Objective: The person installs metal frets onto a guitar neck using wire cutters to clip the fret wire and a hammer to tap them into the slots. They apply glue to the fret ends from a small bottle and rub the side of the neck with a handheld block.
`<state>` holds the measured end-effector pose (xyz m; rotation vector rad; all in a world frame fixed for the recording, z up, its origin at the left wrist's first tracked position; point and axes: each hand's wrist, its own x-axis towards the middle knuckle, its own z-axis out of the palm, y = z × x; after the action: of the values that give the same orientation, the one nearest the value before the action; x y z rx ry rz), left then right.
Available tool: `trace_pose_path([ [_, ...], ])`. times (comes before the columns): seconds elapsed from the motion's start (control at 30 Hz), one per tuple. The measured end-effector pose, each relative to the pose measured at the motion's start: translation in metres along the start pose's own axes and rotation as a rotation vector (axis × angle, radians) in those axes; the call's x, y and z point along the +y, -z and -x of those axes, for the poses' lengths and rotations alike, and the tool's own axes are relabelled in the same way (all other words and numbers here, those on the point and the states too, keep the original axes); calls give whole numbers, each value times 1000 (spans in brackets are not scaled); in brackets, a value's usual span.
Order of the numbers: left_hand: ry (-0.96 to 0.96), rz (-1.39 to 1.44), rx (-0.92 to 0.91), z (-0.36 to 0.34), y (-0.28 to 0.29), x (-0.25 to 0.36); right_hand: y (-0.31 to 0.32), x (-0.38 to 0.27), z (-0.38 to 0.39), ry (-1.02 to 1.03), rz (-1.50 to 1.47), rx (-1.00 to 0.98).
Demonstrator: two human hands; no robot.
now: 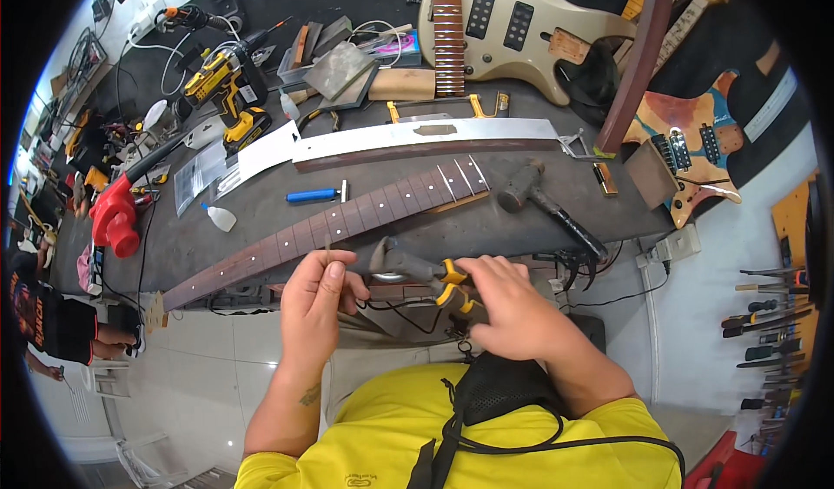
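Note:
My left hand is closed in a pinch on a thin, short sliver that looks like fret wire; most of it is hidden. In my right hand is a pair of pliers with black and yellow handles, its dark head pointing left toward my left hand, apart from it. Just beyond both hands lies a dark brown guitar fretboard, slanting up to the right, with pale dots. Several bright frets cross its right end; elsewhere only the slots show.
A hammer rests to the right of the fretboard. Beyond the fretboard lie a blue-handled tool, a small white bottle and a long white-topped beam. A cordless drill, a red blower and two guitar bodies surround them.

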<state>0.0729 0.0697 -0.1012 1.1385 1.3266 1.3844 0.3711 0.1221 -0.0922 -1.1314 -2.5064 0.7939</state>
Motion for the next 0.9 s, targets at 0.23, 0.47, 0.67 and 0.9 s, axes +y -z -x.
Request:
trace_pose_path([
  [0.23, 175, 460, -91, -8, 2, -2, 80, 64, 27, -527, 167, 643],
  [0.47, 250, 731, -215, -3, -21, -8, 107, 147, 22, -749, 526, 500],
  [0.67, 258, 880, -418, -10, -12, -22, 101, 93, 7, -302, 687, 734],
  [0.9, 430, 667, -442, -3, -38, -17, 19, -11, -28, 362, -272, 195],
])
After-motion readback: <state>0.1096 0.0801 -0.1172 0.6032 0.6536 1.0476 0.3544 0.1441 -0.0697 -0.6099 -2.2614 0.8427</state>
